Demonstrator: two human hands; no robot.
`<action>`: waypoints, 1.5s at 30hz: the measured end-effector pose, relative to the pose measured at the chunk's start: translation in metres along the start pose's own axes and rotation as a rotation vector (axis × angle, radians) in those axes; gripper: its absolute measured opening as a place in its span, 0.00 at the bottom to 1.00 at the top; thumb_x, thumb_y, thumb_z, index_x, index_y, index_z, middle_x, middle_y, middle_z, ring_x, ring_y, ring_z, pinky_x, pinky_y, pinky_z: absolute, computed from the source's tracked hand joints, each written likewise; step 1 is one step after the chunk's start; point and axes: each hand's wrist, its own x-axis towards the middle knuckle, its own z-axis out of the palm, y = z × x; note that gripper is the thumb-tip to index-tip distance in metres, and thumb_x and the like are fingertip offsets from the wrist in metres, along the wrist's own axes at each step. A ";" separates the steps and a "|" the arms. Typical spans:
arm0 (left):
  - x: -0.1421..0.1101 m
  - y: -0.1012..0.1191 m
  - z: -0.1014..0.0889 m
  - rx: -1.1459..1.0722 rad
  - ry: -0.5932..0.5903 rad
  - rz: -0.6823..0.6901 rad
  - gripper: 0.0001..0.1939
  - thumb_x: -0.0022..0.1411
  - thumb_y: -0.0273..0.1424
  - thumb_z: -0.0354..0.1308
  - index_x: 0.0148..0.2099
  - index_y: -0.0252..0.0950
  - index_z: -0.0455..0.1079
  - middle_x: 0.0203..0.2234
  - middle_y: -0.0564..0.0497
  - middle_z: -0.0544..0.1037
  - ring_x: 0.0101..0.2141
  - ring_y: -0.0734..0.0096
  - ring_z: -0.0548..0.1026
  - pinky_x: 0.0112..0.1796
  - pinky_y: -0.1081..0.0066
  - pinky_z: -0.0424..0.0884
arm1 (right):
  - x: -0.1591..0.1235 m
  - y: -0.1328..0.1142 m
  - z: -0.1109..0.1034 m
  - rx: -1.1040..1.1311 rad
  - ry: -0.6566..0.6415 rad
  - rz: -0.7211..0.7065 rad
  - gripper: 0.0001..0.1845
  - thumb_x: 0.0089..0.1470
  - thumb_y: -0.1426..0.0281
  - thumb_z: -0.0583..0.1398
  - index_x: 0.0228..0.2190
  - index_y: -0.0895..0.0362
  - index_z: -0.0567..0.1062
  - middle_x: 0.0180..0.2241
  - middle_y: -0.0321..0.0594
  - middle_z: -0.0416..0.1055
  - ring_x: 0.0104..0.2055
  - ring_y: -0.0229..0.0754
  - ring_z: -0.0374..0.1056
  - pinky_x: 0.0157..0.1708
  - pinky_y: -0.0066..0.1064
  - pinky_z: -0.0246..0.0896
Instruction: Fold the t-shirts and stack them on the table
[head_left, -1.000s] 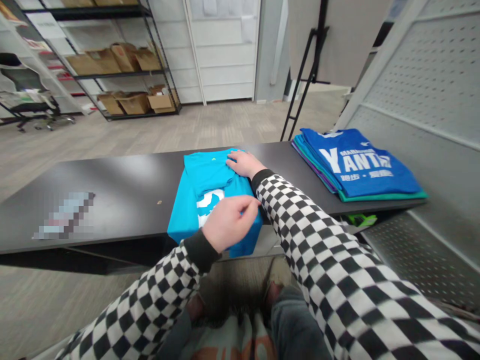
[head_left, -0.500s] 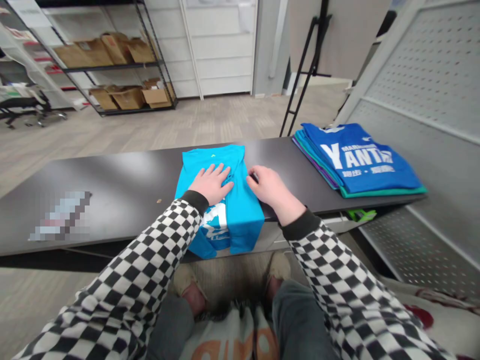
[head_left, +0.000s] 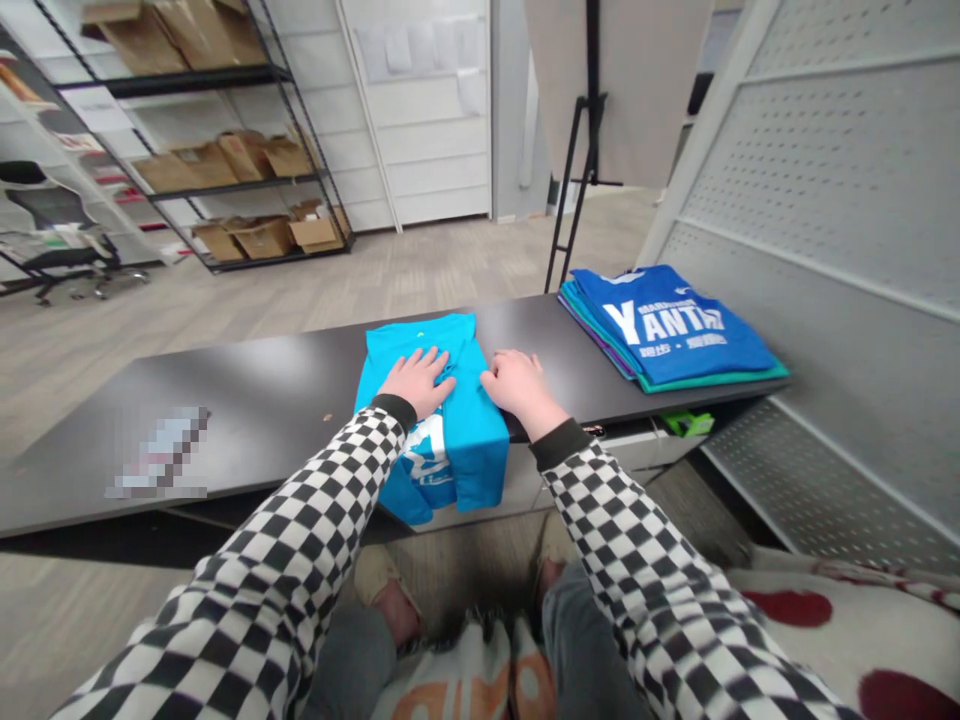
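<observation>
A bright blue T-shirt with a white print lies partly folded on the dark table, its lower end hanging over the front edge. Flat on its upper middle rests my left hand, fingers spread, pressing the cloth. My right hand is at the shirt's right edge with its fingers curled and the thumb against them, closed on the edge of the cloth. The fingertips of that hand are partly hidden.
Folded shirts, a blue one with white lettering on top, are stacked on the right of the table. A blurred-out flat object lies at left. A perforated panel stands at right; a shelf with boxes is behind.
The view has tilted up and shifted to the right. My right hand's fingers have closed at the shirt's right edge. My left hand stays spread on the shirt.
</observation>
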 end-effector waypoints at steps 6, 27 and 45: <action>0.000 0.001 -0.001 -0.009 0.001 -0.002 0.42 0.80 0.57 0.45 0.86 0.43 0.55 0.84 0.46 0.53 0.81 0.38 0.51 0.77 0.36 0.48 | -0.002 -0.005 0.000 -0.076 0.006 0.050 0.20 0.71 0.65 0.55 0.49 0.55 0.86 0.68 0.55 0.76 0.73 0.65 0.65 0.76 0.69 0.46; -0.001 0.001 -0.004 0.004 -0.013 -0.004 0.42 0.81 0.57 0.44 0.86 0.43 0.55 0.83 0.44 0.54 0.81 0.39 0.51 0.77 0.38 0.48 | 0.053 -0.028 0.020 0.015 0.055 0.219 0.20 0.73 0.72 0.52 0.55 0.60 0.81 0.60 0.60 0.80 0.67 0.62 0.70 0.77 0.69 0.42; 0.000 0.002 -0.006 0.002 -0.022 0.000 0.42 0.80 0.57 0.44 0.86 0.43 0.55 0.84 0.44 0.53 0.82 0.40 0.51 0.77 0.39 0.48 | 0.039 -0.036 0.006 0.010 0.077 0.195 0.21 0.73 0.74 0.51 0.57 0.61 0.79 0.63 0.62 0.77 0.69 0.62 0.69 0.76 0.65 0.49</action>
